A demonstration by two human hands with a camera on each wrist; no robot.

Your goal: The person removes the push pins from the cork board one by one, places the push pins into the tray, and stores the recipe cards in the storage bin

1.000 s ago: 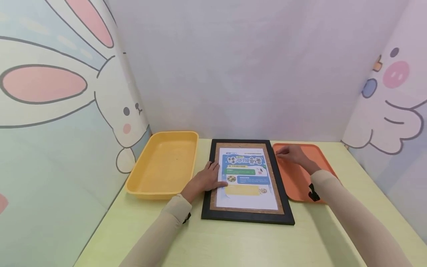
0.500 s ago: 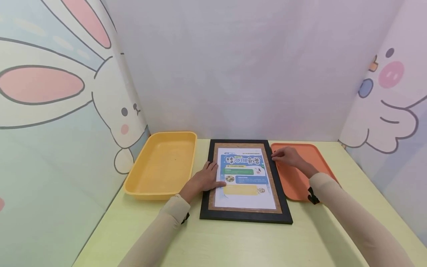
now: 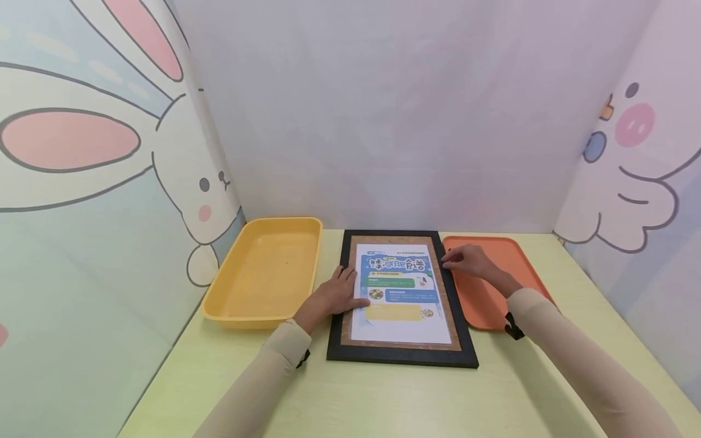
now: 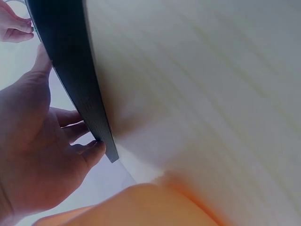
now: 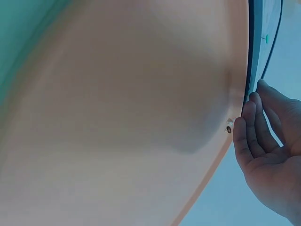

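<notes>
A black-framed cork board (image 3: 402, 354) lies flat on the table with a printed paper sheet (image 3: 405, 331) on it. My left hand (image 3: 335, 293) rests on its left edge, thumb reaching onto the sheet; in the left wrist view several fingers touch the black rim (image 4: 70, 61). At the right rim is my right hand (image 3: 470, 260), thumb and fingertips drawn together over the orange tray's (image 3: 482, 304) left edge. Whether something small sits between those fingertips I cannot tell. A green push pin (image 5: 266, 38) sticks up from the board near the right rim.
To the left of the board stands a yellow tray (image 3: 268, 274). A small light-and-dark item (image 5: 229, 125) lies near the orange tray's edge, beside the right fingertips. Printed cartoon panels (image 3: 181, 152) and a pale back wall (image 3: 383, 121) enclose the table.
My right hand has shifted slightly left and towards me, from over the orange tray to the board's right rim. The left hand keeps its place on the board.
</notes>
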